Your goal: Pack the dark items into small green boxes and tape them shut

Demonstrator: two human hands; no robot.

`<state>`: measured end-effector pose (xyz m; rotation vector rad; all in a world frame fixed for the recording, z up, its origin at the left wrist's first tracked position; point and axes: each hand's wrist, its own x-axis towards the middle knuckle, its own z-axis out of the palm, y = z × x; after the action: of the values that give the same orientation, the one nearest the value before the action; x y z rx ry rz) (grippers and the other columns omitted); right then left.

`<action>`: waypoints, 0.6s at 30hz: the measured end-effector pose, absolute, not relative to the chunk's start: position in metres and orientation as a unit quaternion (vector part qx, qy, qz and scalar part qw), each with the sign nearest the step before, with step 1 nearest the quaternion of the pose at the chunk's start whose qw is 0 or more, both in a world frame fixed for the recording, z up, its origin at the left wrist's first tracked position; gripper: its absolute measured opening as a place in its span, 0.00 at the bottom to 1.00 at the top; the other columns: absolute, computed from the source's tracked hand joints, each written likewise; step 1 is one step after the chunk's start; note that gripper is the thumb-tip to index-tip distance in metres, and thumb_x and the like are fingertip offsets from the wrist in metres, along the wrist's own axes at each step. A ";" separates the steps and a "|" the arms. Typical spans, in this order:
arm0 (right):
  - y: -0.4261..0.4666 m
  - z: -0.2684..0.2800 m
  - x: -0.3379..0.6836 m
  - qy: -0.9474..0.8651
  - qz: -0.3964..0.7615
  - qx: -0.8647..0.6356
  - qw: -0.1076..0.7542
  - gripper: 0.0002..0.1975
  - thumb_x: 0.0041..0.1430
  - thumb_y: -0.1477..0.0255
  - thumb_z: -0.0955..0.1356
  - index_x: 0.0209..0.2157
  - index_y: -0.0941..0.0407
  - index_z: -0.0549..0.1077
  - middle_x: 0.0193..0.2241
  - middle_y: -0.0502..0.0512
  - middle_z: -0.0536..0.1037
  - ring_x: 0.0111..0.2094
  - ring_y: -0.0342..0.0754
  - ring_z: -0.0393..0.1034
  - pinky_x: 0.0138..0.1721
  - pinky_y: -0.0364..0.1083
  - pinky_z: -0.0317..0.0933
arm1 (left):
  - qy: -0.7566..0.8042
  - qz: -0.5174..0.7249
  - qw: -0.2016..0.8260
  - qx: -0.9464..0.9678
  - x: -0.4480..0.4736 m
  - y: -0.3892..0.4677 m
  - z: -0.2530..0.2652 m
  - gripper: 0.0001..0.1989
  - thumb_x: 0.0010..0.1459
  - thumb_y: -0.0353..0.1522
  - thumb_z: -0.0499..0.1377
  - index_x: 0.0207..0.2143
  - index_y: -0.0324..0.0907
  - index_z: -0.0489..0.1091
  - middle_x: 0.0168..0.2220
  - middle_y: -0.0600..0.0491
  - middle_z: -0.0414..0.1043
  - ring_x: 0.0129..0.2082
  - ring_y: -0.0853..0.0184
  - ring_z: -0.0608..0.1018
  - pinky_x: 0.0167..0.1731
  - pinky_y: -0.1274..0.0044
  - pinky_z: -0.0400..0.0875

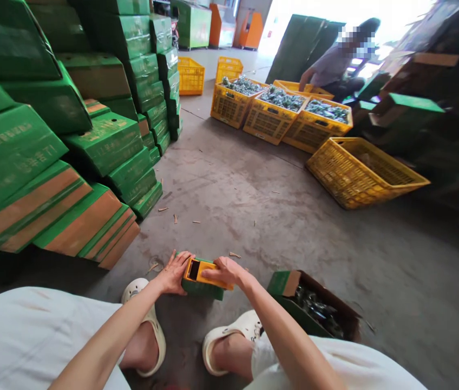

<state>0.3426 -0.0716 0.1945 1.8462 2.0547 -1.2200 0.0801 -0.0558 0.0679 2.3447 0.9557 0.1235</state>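
Observation:
On the floor between my feet sits a small green cardboard box (217,293). My left hand (176,273) grips its left end, with the fingers over the top edge and the thumb low on the near side. Lying along the top is a yellow-orange rectangular tool (213,274) with a dark opening at its left end; its exact kind is not clear. My right hand (225,271) is closed around the right part of this tool. To the right, an open green carton (284,284) holds dark, shiny wrapped items whose kind I cannot make out.
Stacked green cartons (107,141) rise on the left. Yellow crates (270,120) full of small wrapped items stand ahead, near a crouching person (330,67). A tilted yellow crate (343,179) lies to the right. Scraps (175,219) litter the concrete floor (221,184).

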 end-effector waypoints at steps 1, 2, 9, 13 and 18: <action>-0.073 0.196 0.349 0.677 -0.413 0.606 0.058 0.31 0.57 0.42 0.68 0.26 0.58 0.76 0.21 0.52 0.71 0.22 0.42 0.61 0.24 0.43 0.48 | 0.361 0.049 0.302 0.881 0.079 -0.055 0.068 0.66 0.33 0.39 0.75 0.73 0.48 0.47 0.70 0.39 0.55 0.72 0.41 0.55 0.70 0.47 0.30; -0.074 0.198 0.356 0.676 -0.419 0.604 0.057 0.30 0.56 0.43 0.69 0.26 0.58 0.76 0.20 0.51 0.71 0.22 0.42 0.61 0.24 0.43 0.48 | 0.361 0.050 0.305 0.880 0.079 -0.054 0.068 0.66 0.33 0.40 0.75 0.73 0.48 0.47 0.70 0.39 0.55 0.71 0.41 0.55 0.70 0.46 0.30; -0.086 0.201 0.386 0.662 -0.387 0.631 0.117 0.25 0.57 0.47 0.71 0.26 0.56 0.76 0.21 0.53 0.73 0.23 0.45 0.66 0.24 0.43 0.50 | 0.355 0.050 0.306 0.882 0.082 -0.054 0.067 0.65 0.34 0.40 0.74 0.73 0.46 0.48 0.69 0.39 0.56 0.70 0.40 0.55 0.70 0.45 0.30; -0.088 0.192 0.380 0.651 -0.371 0.646 0.146 0.27 0.56 0.44 0.70 0.29 0.56 0.79 0.25 0.57 0.78 0.26 0.49 0.71 0.25 0.43 0.53 | 0.354 0.048 0.298 0.885 0.080 -0.053 0.065 0.65 0.34 0.41 0.74 0.73 0.45 0.47 0.69 0.38 0.56 0.71 0.41 0.54 0.70 0.46 0.29; -0.086 0.186 0.376 0.641 -0.365 0.658 0.149 0.27 0.55 0.45 0.71 0.30 0.57 0.80 0.28 0.63 0.80 0.30 0.54 0.74 0.25 0.45 0.54 | 0.360 0.011 0.262 0.895 0.088 -0.057 0.068 0.66 0.35 0.43 0.74 0.73 0.41 0.46 0.70 0.35 0.55 0.73 0.42 0.52 0.71 0.51 0.27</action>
<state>0.3764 -0.0859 0.1861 1.8909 1.8433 -1.0495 0.0885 -0.0571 0.0683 2.4229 0.9746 0.0293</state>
